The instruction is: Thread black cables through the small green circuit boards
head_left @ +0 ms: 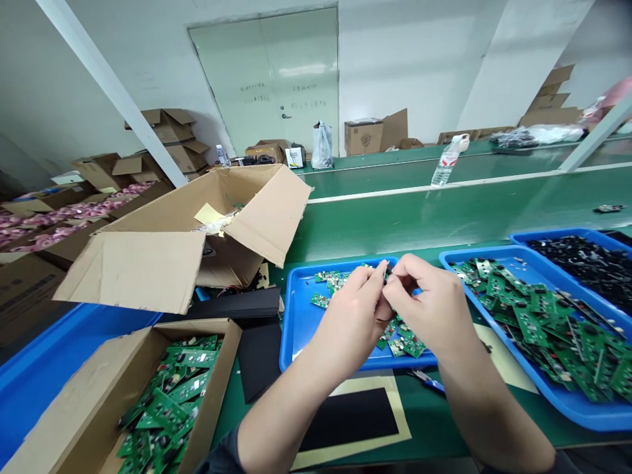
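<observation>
My left hand (pixel 356 304) and my right hand (pixel 428 297) meet above a blue tray (pixel 297 329), fingers pinched together. Between the fingertips shows a small dark part (pixel 389 268) with a pale edge; the fingers hide most of it, so its kind is unclear. Small green circuit boards (pixel 409 340) lie in the tray below and behind the hands. Under my right forearm, on the bench, is a blue-handled tool (pixel 430 382), partly covered.
Longer circuit boards fill a right-hand tray (pixel 447 257) and a cardboard box (pixel 228 342) at left. Black parts (pixel 587 263) lie in the far-right tray. Black sheets (pixel 350 415) rest on the bench. A large open carton (pixel 143 263) and a water bottle (pixel 445 164) stand farther back.
</observation>
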The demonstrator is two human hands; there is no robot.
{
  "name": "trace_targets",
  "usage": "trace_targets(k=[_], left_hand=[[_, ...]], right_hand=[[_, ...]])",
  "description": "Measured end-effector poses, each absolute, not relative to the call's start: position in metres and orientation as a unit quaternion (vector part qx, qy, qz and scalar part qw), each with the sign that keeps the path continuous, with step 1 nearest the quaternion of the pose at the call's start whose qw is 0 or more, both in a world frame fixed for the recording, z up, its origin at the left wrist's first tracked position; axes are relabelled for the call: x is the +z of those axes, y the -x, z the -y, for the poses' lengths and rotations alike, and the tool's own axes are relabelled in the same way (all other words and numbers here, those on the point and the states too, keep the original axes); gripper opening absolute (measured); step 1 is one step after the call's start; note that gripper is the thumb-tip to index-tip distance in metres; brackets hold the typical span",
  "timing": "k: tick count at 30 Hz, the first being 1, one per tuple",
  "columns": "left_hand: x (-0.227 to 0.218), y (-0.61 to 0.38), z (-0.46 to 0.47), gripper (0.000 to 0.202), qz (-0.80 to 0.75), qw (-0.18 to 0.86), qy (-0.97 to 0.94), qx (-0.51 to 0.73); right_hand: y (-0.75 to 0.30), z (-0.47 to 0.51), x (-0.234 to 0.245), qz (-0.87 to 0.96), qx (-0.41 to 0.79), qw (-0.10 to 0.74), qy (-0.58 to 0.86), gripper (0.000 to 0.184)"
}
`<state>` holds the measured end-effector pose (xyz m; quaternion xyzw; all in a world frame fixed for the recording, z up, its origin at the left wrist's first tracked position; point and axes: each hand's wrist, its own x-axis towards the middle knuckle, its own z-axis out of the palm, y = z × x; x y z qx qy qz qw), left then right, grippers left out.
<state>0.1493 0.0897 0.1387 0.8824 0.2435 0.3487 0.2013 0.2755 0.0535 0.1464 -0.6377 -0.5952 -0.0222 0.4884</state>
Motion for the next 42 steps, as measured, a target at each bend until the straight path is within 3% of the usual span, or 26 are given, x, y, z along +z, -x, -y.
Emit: trace_targets(k=[3, 9, 14, 21, 24, 29, 42], left_hand=[[0.142, -0.150, -0.087, 0.030, -0.233, 0.224, -0.871, 0.370], [0.153, -0.144, -0.092, 0.020, -0.240, 0.273, -0.838, 0.407], [0.157, -0.142, -0.094, 0.020, -0.237, 0.310, -0.836, 0.385], [0.158, -0.146, -0.090, 0.018, -0.268, 0.319, -0.852, 0.318], [0.156, -0.145, -0.090, 0.029, -0.260, 0.350, -0.851, 0.293], [0.151, -0.136, -0.096, 0.053, -0.277, 0.401, -0.818, 0.305], [0.162, -0.117, -0.106, 0.049, -0.298, 0.374, -0.811, 0.337]], right_hand=[[-0.282, -0.052, 0.149, 0.607, -0.015, 0.485, 0.629, 0.018], [-0.303, -0.045, 0.160, 0.665, 0.165, 0.519, 0.511, 0.017], [-0.305, -0.047, 0.155, 0.636, 0.098, 0.560, 0.521, 0.009], [-0.302, -0.059, 0.144, 0.689, -0.022, 0.543, 0.480, 0.009], [-0.306, -0.065, 0.142, 0.697, -0.050, 0.532, 0.479, 0.010], [-0.350, -0.083, 0.128, 0.602, -0.022, 0.545, 0.583, 0.008], [-0.520, 0.000, 0.050, 0.366, -0.051, 0.395, 0.841, 0.024]])
